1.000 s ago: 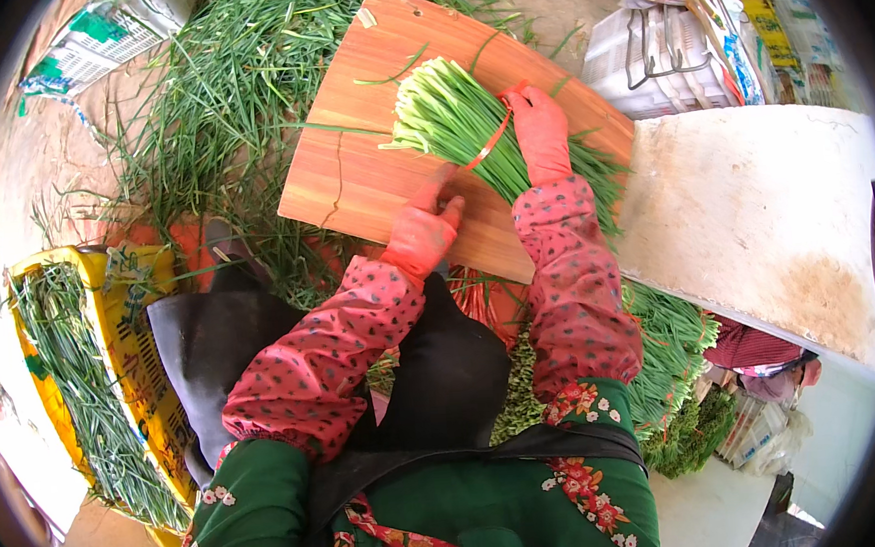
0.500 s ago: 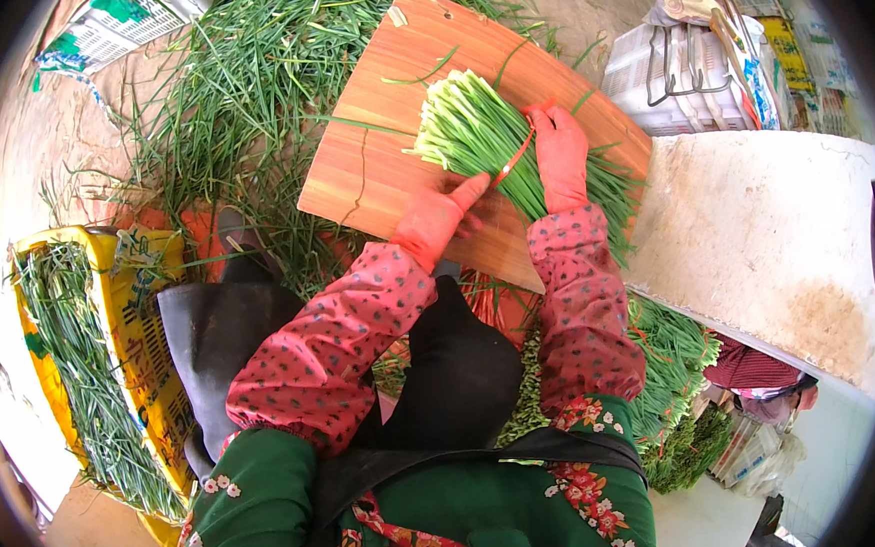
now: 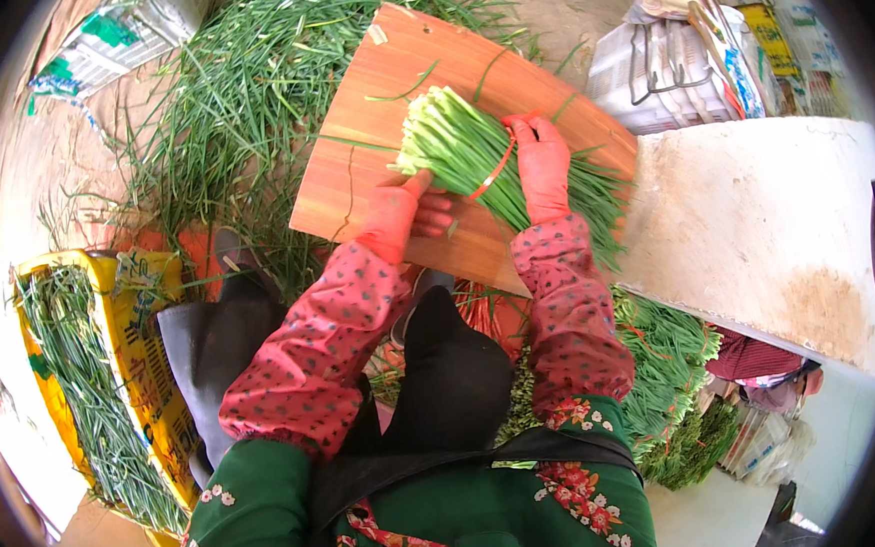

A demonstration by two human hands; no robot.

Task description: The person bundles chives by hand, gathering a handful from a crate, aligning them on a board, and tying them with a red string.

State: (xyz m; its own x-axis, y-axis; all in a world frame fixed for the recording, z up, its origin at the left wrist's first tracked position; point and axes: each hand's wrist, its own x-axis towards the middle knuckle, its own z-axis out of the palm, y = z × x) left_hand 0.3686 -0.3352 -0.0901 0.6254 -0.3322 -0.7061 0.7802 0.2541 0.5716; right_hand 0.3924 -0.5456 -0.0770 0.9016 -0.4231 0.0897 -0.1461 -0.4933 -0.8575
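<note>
A bundle of green chives (image 3: pixel 461 140) with pale, evenly lined-up stem ends lies on a brown wooden board (image 3: pixel 357 108). A thin red tie (image 3: pixel 493 174) runs across its middle. My right hand (image 3: pixel 543 167), in an orange-red glove, is closed at the far side of the bundle, its fingertips pinching the upper end of the tie. My left hand (image 3: pixel 402 213), gloved alike, is beside the near side of the stem ends. Its thumb touches the stems there, and its fingers are spread, holding nothing. The bundle's underside is hidden.
Loose chives (image 3: pixel 255 74) spread over the ground beyond the board. A yellow crate (image 3: pixel 161 341) of greens stands at left. At right are a white slab (image 3: pixel 755 224), more bundled chives (image 3: pixel 668 360) below it, and a paper-wrapped stack (image 3: pixel 636 71) with metal hooks.
My left hand has moved left, off the tie to the pale stem ends, and its fingers have opened. My right hand stays at the tie. The whole view has shifted slightly.
</note>
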